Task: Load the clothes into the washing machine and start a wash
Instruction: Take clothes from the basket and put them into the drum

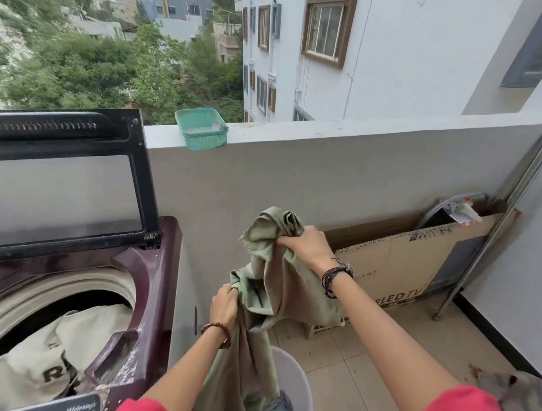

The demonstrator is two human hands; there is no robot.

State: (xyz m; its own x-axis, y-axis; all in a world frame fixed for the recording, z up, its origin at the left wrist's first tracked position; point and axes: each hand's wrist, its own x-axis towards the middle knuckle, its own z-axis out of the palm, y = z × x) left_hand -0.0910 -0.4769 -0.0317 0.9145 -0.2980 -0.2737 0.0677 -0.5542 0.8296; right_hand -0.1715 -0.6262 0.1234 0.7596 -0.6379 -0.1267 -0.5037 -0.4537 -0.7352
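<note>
A pale green garment [271, 276] hangs between both hands, its lower end trailing into a white bucket [296, 383] at my feet. My right hand [305, 242] grips its bunched upper part. Lower down, my left hand [225, 306] pinches another fold. To the left stands a maroon top-loading washing machine [157, 293] with its dark glass lid [62, 183] raised. A cream garment with dark lettering [61, 354] lies in the drum. A dark grey cloth [274, 409] shows in the bucket.
A grey balcony parapet [296, 169] runs behind, with a teal plastic basket [201, 127] on its ledge. Flattened cardboard [401, 260] and a folded metal frame [455, 213] lean against the wall at right. A metal pole [492, 224] slants down to the tiled floor [365, 364].
</note>
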